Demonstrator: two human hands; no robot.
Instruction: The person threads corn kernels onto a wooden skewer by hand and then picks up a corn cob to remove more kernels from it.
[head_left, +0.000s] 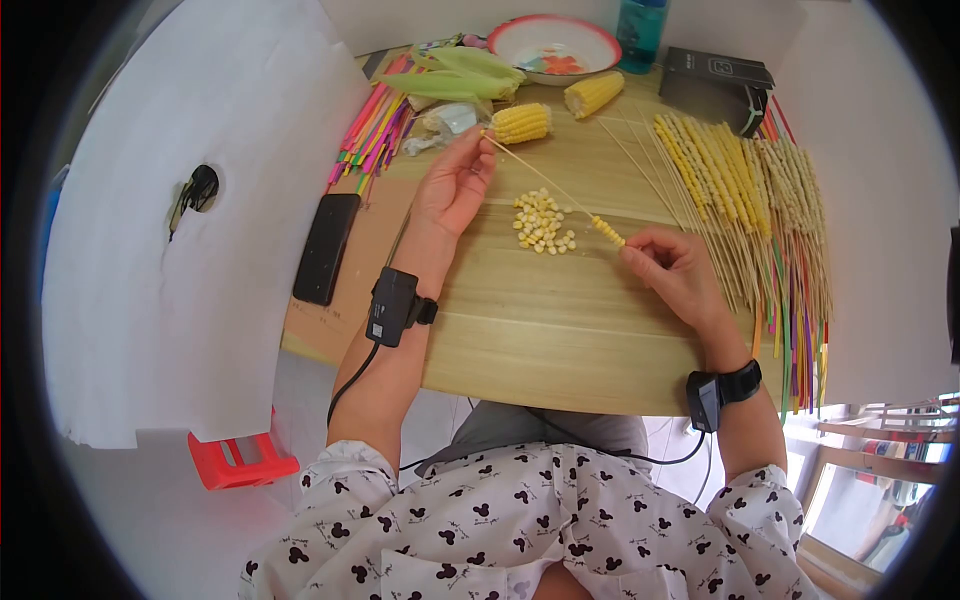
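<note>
A thin wooden skewer (pixel 545 177) slants between my two hands above the table. My left hand (pixel 457 185) pinches its upper end, where a yellow kernel shows at the fingertips. Several corn kernels are threaded in a short row (pixel 608 231) at the lower end, beside the fingertips of my right hand (pixel 672 268), which are closed on that end. Between the hands, a pile of loose kernels (pixel 541 222) lies on the wooden table. Two pieces of corn cob (pixel 521 123) lie beyond my left hand.
Skewers filled with kernels (pixel 715 175) lie at the right, over colored strips. A black box (pixel 714 85), a blue bottle (pixel 641 32) and a red-rimmed bowl (pixel 555 48) stand at the back. Husks (pixel 455 75), colored sticks (pixel 375 125) and a phone (pixel 327 248) are at the left.
</note>
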